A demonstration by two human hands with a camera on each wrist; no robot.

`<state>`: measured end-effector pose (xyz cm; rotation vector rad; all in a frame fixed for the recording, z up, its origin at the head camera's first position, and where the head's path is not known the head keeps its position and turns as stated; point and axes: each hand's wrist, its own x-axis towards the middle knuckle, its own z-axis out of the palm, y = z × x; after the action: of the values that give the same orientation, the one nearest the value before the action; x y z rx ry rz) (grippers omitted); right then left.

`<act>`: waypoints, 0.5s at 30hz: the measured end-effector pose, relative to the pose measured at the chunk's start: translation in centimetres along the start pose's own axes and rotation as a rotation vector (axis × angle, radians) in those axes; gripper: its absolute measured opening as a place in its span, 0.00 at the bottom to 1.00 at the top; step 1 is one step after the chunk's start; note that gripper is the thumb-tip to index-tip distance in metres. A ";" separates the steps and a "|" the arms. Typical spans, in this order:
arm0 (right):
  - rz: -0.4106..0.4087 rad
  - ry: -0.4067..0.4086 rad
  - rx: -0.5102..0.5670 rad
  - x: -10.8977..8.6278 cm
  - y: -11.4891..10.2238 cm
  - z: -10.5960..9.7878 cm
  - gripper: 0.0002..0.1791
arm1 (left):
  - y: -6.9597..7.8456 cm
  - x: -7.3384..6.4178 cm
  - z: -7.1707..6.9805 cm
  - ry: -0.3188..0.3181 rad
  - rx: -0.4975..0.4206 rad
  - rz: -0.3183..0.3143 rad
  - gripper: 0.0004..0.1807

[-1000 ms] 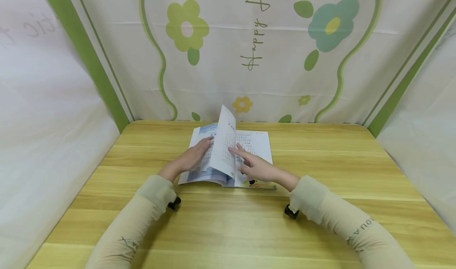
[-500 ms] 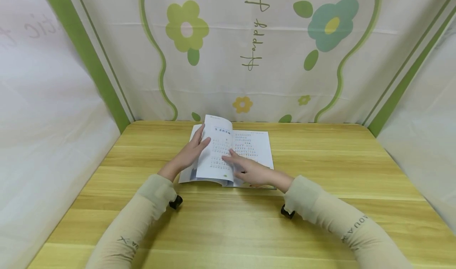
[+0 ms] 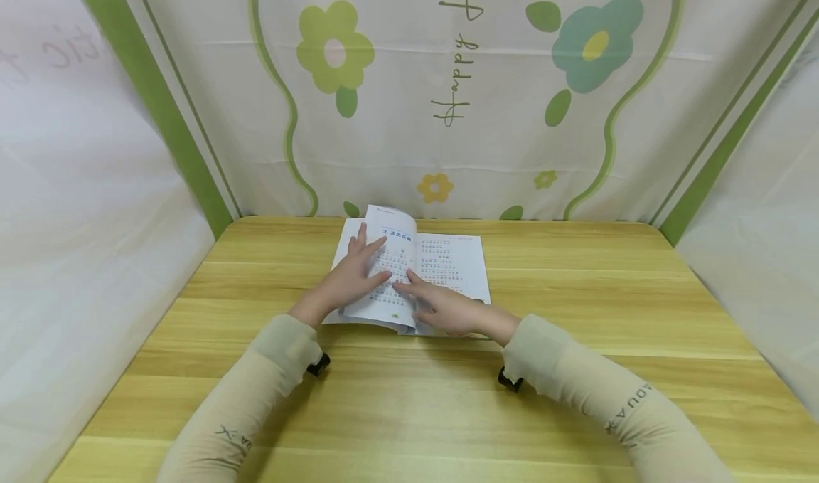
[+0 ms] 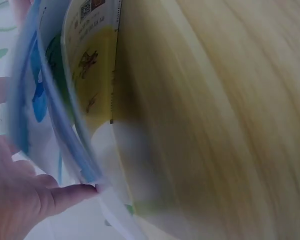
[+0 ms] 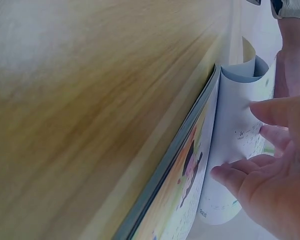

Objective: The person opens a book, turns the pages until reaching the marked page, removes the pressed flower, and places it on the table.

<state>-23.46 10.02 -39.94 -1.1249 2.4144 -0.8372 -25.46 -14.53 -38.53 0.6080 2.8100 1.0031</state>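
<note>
A paperback book point(image 3: 456, 264) with printed pages lies spread at the back of the table. Its left leaf point(image 3: 393, 235) has a blue title and curves up from the spine. My left hand point(image 3: 348, 281) rests on that leaf with fingers spread; in the left wrist view the thumb of the left hand point(image 4: 27, 202) lies along the edge of the lifted pages point(image 4: 65, 125). Close to the spine, my right hand point(image 3: 451, 309) touches the leaf with extended fingertips. Seen from the right wrist, the right hand point(image 5: 275, 175) has thumb and fingers against the curved page point(image 5: 235, 107).
The wooden table point(image 3: 409, 405) extends in front of the book and to both sides. A flower-printed curtain point(image 3: 384, 141) hangs just behind its far edge, and white cloth walls flank it. Small black wrist cameras sit under both cuffs.
The upright leaf has swung over to the left side. My left hand has come over it, spreading its fingers on the page. My right hand has shifted slightly left, following the leaf.
</note>
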 end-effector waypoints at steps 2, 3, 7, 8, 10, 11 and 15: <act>0.005 0.000 -0.011 0.0 0.0 0.0 0.34 | 0.1 0.0 0.1 -0.032 0.078 0.010 0.40; 0.007 -0.001 -0.013 0.0 -0.1 0.0 0.34 | 0.1 0.0 0.1 -0.047 0.110 0.012 0.39; 0.024 -0.009 -0.026 0.0 -0.4 0.0 0.34 | 0.3 0.0 0.4 -0.093 0.259 0.020 0.36; 0.027 -0.012 -0.028 0.0 -0.4 -0.1 0.34 | 0.3 -0.1 0.4 -0.099 0.291 0.019 0.35; 0.028 -0.018 -0.034 0.0 -0.5 -0.1 0.34 | 0.3 -0.1 0.5 -0.111 0.343 0.013 0.33; 0.028 -0.022 -0.041 -0.1 -0.5 -0.1 0.34 | 0.4 -0.2 0.6 -0.120 0.360 0.002 0.33; 0.016 -0.043 -0.054 -0.3 -0.2 -0.3 0.33 | 0.4 -0.2 0.8 -0.135 0.394 -0.012 0.30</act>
<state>-23.30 10.24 -39.57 -1.1307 2.4207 -0.7386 -24.98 -13.91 -38.91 0.6653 2.8972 0.3841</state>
